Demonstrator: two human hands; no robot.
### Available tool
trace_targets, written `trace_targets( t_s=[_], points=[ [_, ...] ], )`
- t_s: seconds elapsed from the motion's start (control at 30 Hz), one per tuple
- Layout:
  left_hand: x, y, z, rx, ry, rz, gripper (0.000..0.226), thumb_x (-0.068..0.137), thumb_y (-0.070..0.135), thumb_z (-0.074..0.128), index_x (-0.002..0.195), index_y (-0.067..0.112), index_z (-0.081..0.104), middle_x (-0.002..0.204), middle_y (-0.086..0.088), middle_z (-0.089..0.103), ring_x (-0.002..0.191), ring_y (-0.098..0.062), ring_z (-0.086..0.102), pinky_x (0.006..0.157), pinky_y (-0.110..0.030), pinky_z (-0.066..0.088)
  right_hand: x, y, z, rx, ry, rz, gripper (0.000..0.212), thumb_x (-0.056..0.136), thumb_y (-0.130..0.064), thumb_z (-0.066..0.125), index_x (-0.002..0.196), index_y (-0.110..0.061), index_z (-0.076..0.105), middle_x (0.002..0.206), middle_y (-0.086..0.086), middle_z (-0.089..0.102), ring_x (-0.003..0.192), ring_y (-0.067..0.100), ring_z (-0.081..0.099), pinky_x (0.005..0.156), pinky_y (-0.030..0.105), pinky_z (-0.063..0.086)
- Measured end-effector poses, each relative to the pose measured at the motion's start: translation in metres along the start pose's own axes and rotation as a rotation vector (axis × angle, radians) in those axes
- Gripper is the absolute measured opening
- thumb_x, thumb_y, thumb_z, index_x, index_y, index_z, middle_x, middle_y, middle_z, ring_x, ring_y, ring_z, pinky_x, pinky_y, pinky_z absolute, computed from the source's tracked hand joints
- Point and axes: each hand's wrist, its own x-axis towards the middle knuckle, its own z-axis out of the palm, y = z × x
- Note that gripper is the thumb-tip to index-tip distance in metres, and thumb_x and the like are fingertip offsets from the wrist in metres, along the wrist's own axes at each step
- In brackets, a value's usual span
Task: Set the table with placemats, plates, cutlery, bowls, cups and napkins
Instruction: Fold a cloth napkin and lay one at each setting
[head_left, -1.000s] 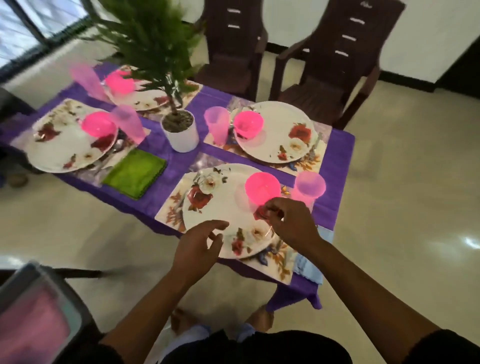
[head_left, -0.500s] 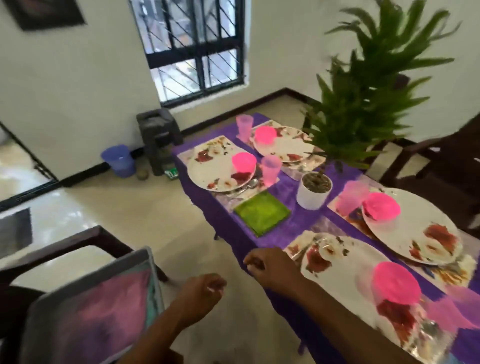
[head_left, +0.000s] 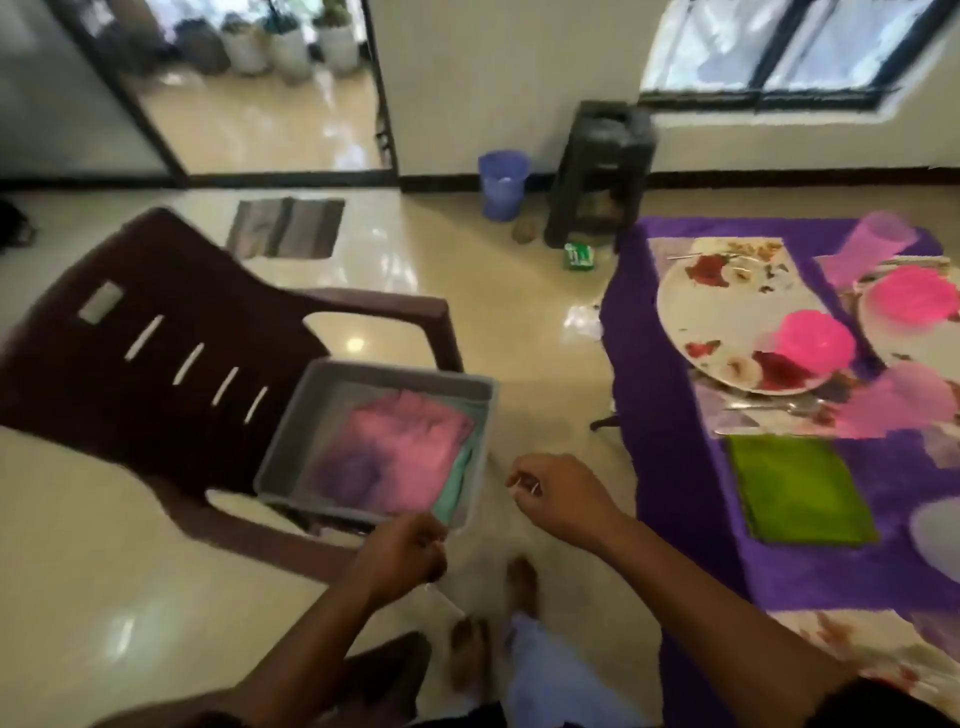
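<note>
- Grey bin (head_left: 317, 410) sits on the seat of a dark brown plastic chair (head_left: 156, 332), at 9 o'clock from the table; folded pink napkins (head_left: 410, 447) lie inside, with a teal cloth (head_left: 462, 467) along the bin's right wall.
- Left hand (head_left: 402, 553) hovers at the bin's near right corner, fingers curled loosely; blur hides whether anything is held, so its grip cannot be told.
- Right hand (head_left: 558, 491) is in the air just right of the bin, over bare floor, fingers curled in with thumb against fingertips; nothing visible between them.
- An open strip of floor runs between the bin's right wall and the table's left edge; the person's bare feet stand in it at 6 o'clock.
- Table (head_left: 670, 467) under a purple cloth fills the 3 o'clock side. Nearest its left edge: a floral plate (head_left: 727, 317) on a placemat, a pink bowl (head_left: 813, 340) resting on the plate, cutlery just below the plate's rim, a green napkin (head_left: 800, 491) at 5 o'clock from the plate.
- A second pink bowl (head_left: 911, 296) and a pale purple cup (head_left: 878, 241) stand farther right, blurred.
- Floor is glossy cream tile. At 12 o'clock: a blue bucket (head_left: 503, 184), a dark stool (head_left: 602, 171) against the wall, a barred window above, an open doorway at 11 o'clock.
</note>
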Motion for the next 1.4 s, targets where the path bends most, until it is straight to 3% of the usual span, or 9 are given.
trace_targets(
  t_s=[0.07,0.27,0.47,0.67,0.8,1.03,1.2,1.3,1.4],
  points=[
    [-0.008,-0.024,0.000,-0.041,0.047,-0.101,0.017,0.090,0.019,0.071,0.097,0.034,0.075,0.090,0.013,0.074,0.080,0.008,0.066,0.077,-0.016,0.051,0.026,-0.009,0.020,-0.001,-0.077,-0.040,0.020,0.088,-0.025,0.065,0.105,-0.029,0.075,0.103,-0.006,0.075,0.093,0.016,0.068,0.083,0.033,0.055],
    [-0.006,-0.079,0.007,-0.135,0.150,-0.384,0.019,0.093,0.025,0.067,0.109,0.032,0.076,0.107,0.012,0.077,0.101,-0.009,0.071,0.095,-0.031,0.055,0.109,-0.018,0.084,-0.033,-0.300,-0.118,0.019,0.086,-0.021,0.064,0.100,-0.027,0.076,0.097,-0.004,0.075,0.091,0.020,0.069,0.080,0.034,0.056],
    [0.047,-0.084,-0.008,-0.148,0.326,-0.456,0.020,0.088,0.034,0.067,0.107,0.039,0.072,0.100,0.013,0.078,0.092,-0.011,0.072,0.082,-0.031,0.056,0.191,-0.024,0.140,-0.116,-0.354,-0.200,0.027,0.088,-0.014,0.060,0.111,-0.018,0.075,0.108,0.007,0.075,0.101,0.030,0.068,0.082,0.032,0.052],
    [0.157,-0.128,0.028,0.095,0.227,-0.462,0.038,0.091,0.036,0.066,0.129,0.028,0.069,0.126,0.003,0.072,0.115,-0.022,0.066,0.097,-0.034,0.051,0.296,0.012,0.198,-0.269,-0.342,-0.196,0.034,0.091,-0.013,0.061,0.124,-0.009,0.067,0.121,0.014,0.063,0.110,0.031,0.061,0.096,0.040,0.054],
    [0.190,-0.163,0.055,0.381,0.051,-0.478,0.042,0.083,0.035,0.069,0.124,0.027,0.065,0.124,0.000,0.064,0.118,-0.027,0.056,0.099,-0.039,0.044,0.343,0.027,0.233,-0.344,-0.373,-0.176,0.038,0.095,-0.014,0.060,0.133,-0.017,0.060,0.125,0.011,0.056,0.110,0.028,0.060,0.096,0.044,0.056],
    [0.221,-0.203,0.064,0.478,-0.025,-0.572,0.033,0.083,0.029,0.065,0.116,0.028,0.065,0.120,0.002,0.065,0.117,-0.026,0.055,0.097,-0.041,0.037,0.382,0.022,0.275,-0.412,-0.225,-0.199,0.041,0.095,-0.034,0.067,0.130,-0.014,0.057,0.124,0.013,0.053,0.112,0.032,0.057,0.094,0.045,0.055],
    [0.227,-0.220,0.060,0.291,0.042,-0.576,0.022,0.079,0.040,0.072,0.097,0.028,0.069,0.104,0.005,0.071,0.105,-0.025,0.064,0.094,-0.038,0.042,0.395,0.022,0.285,-0.386,-0.175,-0.173,0.017,0.096,-0.026,0.068,0.109,-0.017,0.063,0.108,0.008,0.062,0.099,0.030,0.063,0.085,0.043,0.058],
    [0.222,-0.234,0.056,-0.019,0.281,-0.555,0.012,0.092,0.038,0.061,0.095,0.026,0.059,0.092,0.003,0.072,0.094,-0.028,0.068,0.088,-0.040,0.050,0.397,0.024,0.287,-0.371,-0.196,-0.176,0.009,0.094,-0.023,0.068,0.101,-0.018,0.065,0.103,0.006,0.061,0.097,0.028,0.062,0.086,0.043,0.058],
    [0.234,-0.252,0.038,-0.399,0.603,-0.640,0.013,0.099,0.035,0.061,0.090,0.029,0.054,0.082,0.012,0.068,0.076,-0.011,0.065,0.072,-0.031,0.048,0.402,0.026,0.289,-0.294,-0.168,-0.238,0.017,0.095,-0.031,0.067,0.108,-0.020,0.065,0.110,0.004,0.058,0.100,0.023,0.060,0.092,0.042,0.057]
  ],
)
